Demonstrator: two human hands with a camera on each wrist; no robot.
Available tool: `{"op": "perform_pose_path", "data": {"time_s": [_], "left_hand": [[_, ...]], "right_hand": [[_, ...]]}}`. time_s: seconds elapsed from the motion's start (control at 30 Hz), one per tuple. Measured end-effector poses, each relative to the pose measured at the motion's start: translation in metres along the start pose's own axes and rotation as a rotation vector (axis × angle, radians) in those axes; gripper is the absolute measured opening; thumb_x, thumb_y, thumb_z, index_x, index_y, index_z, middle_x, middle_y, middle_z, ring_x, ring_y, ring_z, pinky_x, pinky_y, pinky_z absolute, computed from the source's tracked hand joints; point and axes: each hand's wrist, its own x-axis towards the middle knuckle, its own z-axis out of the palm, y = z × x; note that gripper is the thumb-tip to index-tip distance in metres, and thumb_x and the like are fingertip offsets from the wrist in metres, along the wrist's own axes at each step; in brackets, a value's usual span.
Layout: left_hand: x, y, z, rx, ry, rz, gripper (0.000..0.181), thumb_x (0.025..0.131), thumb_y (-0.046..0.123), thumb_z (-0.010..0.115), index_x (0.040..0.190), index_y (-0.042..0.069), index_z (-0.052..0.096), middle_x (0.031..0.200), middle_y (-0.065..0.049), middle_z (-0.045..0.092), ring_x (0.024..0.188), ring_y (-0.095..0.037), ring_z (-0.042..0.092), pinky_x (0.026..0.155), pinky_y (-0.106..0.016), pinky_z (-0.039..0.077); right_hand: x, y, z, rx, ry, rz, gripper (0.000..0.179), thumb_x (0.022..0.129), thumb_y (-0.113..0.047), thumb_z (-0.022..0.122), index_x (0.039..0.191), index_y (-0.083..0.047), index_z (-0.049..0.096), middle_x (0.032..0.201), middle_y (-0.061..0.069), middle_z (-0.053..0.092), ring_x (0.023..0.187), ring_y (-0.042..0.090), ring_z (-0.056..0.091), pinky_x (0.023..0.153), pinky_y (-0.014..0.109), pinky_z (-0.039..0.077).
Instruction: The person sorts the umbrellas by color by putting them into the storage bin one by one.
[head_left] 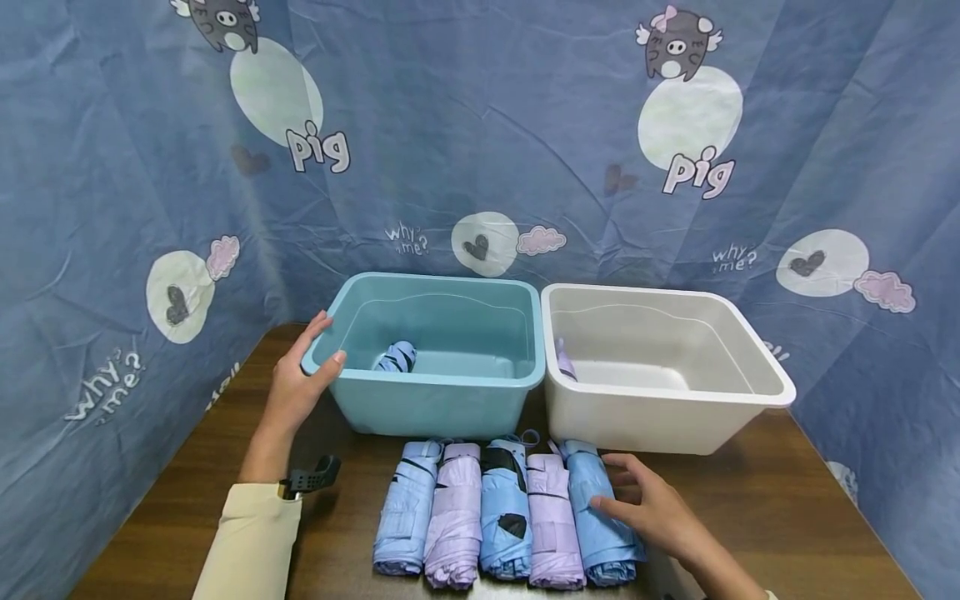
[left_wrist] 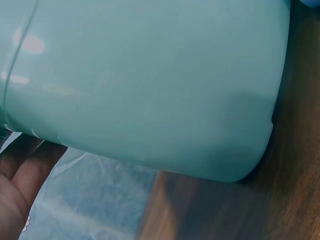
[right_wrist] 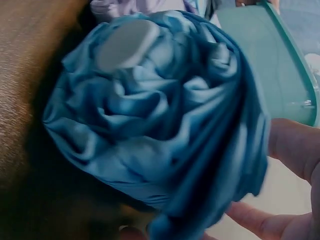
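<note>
And here it is, the blue umbrella (head_left: 611,546), lying on the table (head_left: 795,542) just left of my right hand (head_left: 656,508), the closest of a row of five! Its long axis runs away from me: the narrow end points toward the tubs beyond my fingers, leaning a touch left, while the wide, ruffled end faces back my way. A purple umbrella (head_left: 553,525) lies right beside it, on the side away from my hand, nearly parallel.

Look at the right hand: slanting in from my right, thumb over the umbrella's upper face, fingers bent at its far side, thumb and forefinger well apart. Whether they press tight, I cannot tell. Out to the left, my left hand (head_left: 292,392) is spread at the near corner of the teal tub (head_left: 427,408), thumb over the front rim, fingers along the side rim, a cream sleeve (head_left: 255,542) behind it. The white tub (head_left: 637,417) stands just beyond my right hand.

Now the views! Only the right wrist's shows the umbrella's ruffled end head-on, a pale disc (right_wrist: 127,45) set in the folds, somewhat blurred. The left wrist's gives my fingers against the teal tub's outer wall. Only from my head can I see inside: a rolled blue umbrella (head_left: 397,357) in the teal tub, a partly hidden purple thing (head_left: 565,362) in the white one.
</note>
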Motion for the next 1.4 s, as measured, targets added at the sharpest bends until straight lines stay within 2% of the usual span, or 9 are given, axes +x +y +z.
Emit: {"op": "perform_pose_path", "data": {"time_s": [0.17, 0.3, 0.4, 0.57, 0.87, 1.1, 1.4], "left_hand": [[0.0, 0.0, 0.001, -0.014, -0.002, 0.003, 0.061, 0.09, 0.021, 0.062, 0.144, 0.002, 0.042, 0.155, -0.013, 0.03, 0.14, -0.036, 0.027, 0.106, -0.06, 0.025], [0.0, 0.0, 0.001, -0.02, -0.001, 0.006, 0.061, 0.09, 0.02, 0.062, 0.144, 0.002, 0.042, 0.155, -0.013, 0.03, 0.14, -0.036, 0.027, 0.106, -0.061, 0.025], [-0.001, 0.001, 0.001, -0.014, -0.001, 0.004, 0.061, 0.09, 0.02, 0.062, 0.144, 0.002, 0.042, 0.155, -0.013, 0.03, 0.14, -0.037, 0.028, 0.106, -0.06, 0.025], [-0.002, 0.001, 0.0, -0.007, 0.001, -0.004, 0.061, 0.09, 0.021, 0.062, 0.144, 0.003, 0.042, 0.155, -0.012, 0.03, 0.139, -0.037, 0.029, 0.105, -0.06, 0.027], [-0.003, 0.001, 0.001, -0.007, -0.004, -0.005, 0.061, 0.09, 0.021, 0.062, 0.144, 0.002, 0.041, 0.156, -0.012, 0.03, 0.139, -0.038, 0.029, 0.104, -0.061, 0.027], [-0.001, 0.001, 0.001, 0.005, -0.007, 0.001, 0.059, 0.091, 0.021, 0.061, 0.144, 0.004, 0.042, 0.155, -0.012, 0.03, 0.14, -0.036, 0.028, 0.105, -0.059, 0.026], [-0.002, 0.001, 0.0, 0.009, -0.003, 0.004, 0.06, 0.091, 0.021, 0.062, 0.144, 0.003, 0.042, 0.155, -0.012, 0.031, 0.139, -0.037, 0.03, 0.104, -0.058, 0.028]], "right_hand": [[0.0, 0.001, 0.004, -0.03, 0.012, -0.003, 0.063, 0.077, -0.028, 0.081, 0.131, -0.012, 0.053, 0.115, 0.016, 0.064, 0.102, 0.033, 0.062, 0.077, 0.048, 0.051], [0.001, 0.001, 0.008, -0.017, 0.006, -0.003, 0.066, 0.077, -0.028, 0.081, 0.134, -0.014, 0.051, 0.117, 0.019, 0.062, 0.104, 0.034, 0.06, 0.072, 0.044, 0.051], [0.002, 0.001, 0.011, -0.018, 0.003, 0.006, 0.067, 0.076, -0.028, 0.081, 0.135, -0.016, 0.051, 0.115, 0.021, 0.061, 0.101, 0.033, 0.06, 0.068, 0.04, 0.051], [0.003, -0.001, 0.015, -0.098, 0.027, -0.023, 0.066, 0.075, -0.031, 0.082, 0.133, -0.016, 0.053, 0.107, 0.016, 0.063, 0.093, 0.027, 0.06, 0.066, 0.037, 0.048], [0.006, -0.002, 0.024, -0.179, 0.066, -0.026, 0.066, 0.074, -0.035, 0.082, 0.131, -0.015, 0.056, 0.117, 0.016, 0.062, 0.092, 0.028, 0.061, 0.071, 0.043, 0.049], [0.006, -0.001, 0.023, -0.16, 0.08, -0.012, 0.066, 0.073, -0.033, 0.083, 0.13, -0.016, 0.057, 0.116, 0.018, 0.062, 0.092, 0.028, 0.061, 0.07, 0.042, 0.049], [0.003, 0.0, 0.019, -0.089, 0.078, 0.018, 0.063, 0.075, -0.029, 0.082, 0.131, -0.018, 0.057, 0.117, 0.02, 0.062, 0.1, 0.033, 0.06, 0.069, 0.042, 0.05]]}}
